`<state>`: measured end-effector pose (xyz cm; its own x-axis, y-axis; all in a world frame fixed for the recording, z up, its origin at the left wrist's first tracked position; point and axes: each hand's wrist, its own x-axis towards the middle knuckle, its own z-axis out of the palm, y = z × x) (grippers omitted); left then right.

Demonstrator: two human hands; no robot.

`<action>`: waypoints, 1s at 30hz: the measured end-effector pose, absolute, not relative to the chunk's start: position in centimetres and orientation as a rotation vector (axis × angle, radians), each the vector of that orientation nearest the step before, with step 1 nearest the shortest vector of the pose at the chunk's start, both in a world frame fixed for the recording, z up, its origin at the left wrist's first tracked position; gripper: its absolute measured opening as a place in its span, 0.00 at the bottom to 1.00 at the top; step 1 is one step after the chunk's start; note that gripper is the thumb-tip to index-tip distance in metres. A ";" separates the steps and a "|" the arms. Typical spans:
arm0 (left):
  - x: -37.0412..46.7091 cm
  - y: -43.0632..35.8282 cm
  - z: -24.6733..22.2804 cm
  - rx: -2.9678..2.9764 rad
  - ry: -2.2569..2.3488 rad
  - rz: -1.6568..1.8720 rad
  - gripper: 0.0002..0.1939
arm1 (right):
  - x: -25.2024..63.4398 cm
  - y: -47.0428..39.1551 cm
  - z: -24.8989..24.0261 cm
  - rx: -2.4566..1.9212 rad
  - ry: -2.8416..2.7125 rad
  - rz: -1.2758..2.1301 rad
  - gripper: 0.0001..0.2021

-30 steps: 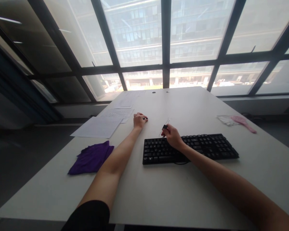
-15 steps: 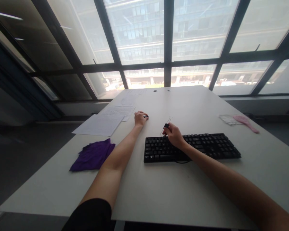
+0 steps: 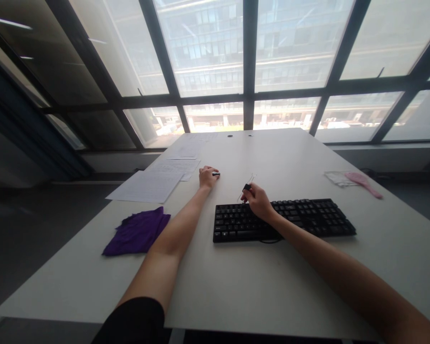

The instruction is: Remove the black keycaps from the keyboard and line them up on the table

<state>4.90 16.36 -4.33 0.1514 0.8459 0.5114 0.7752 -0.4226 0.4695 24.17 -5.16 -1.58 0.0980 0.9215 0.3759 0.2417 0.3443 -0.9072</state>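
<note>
My left hand (image 3: 208, 177) is closed around a small dark object (image 3: 216, 174) near the middle of the white table, just right of the papers. To its right, my right hand (image 3: 256, 198) pinches a black binder clip (image 3: 247, 187) with thin wire handles, above the upper left edge of a black keyboard (image 3: 308, 217). My right wrist crosses over the keyboard. A folded purple cloth (image 3: 138, 232) lies left of my left forearm.
Printed papers (image 3: 146, 185) lie along the table's left side. A pink hairbrush-like item (image 3: 363, 182) and a clear plastic bag (image 3: 338, 178) are at the right. Two small dark items sit near the far edge of the white table (image 3: 215, 286), before the windows.
</note>
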 end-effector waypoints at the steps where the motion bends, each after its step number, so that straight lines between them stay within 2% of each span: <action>1: 4.8 16.2 -4.2 2.298 1.623 1.161 0.10 | 24.2 -5.2 -1.6 -1.142 -1.408 0.707 0.08; 8: 5.1 13.0 -0.8 2.099 1.563 1.511 0.13 | 24.5 -4.8 -1.7 -1.147 -1.336 0.622 0.08; 14: 8.4 3.2 0.4 2.324 1.092 1.068 0.17 | 24.6 -4.9 -1.6 -1.166 -1.332 0.568 0.08; 18: 8.9 -2.0 -0.5 2.410 0.957 0.949 0.18 | 24.6 -4.9 -1.5 -1.228 -1.405 0.528 0.08; 26: 8.7 -2.9 -0.8 2.524 0.986 0.848 0.13 | 24.9 -5.0 -1.3 -1.225 -1.600 0.579 0.08; 30: 8.8 -3.1 -0.8 2.494 0.998 0.872 0.16 | 25.0 -5.1 -1.3 -1.202 -1.519 0.512 0.07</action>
<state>8.83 -3.10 -0.77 0.5704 0.7050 0.4214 0.5122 -0.7064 0.4885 25.03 -5.13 -1.30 0.0915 0.8776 0.4706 0.4137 0.3964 -0.8196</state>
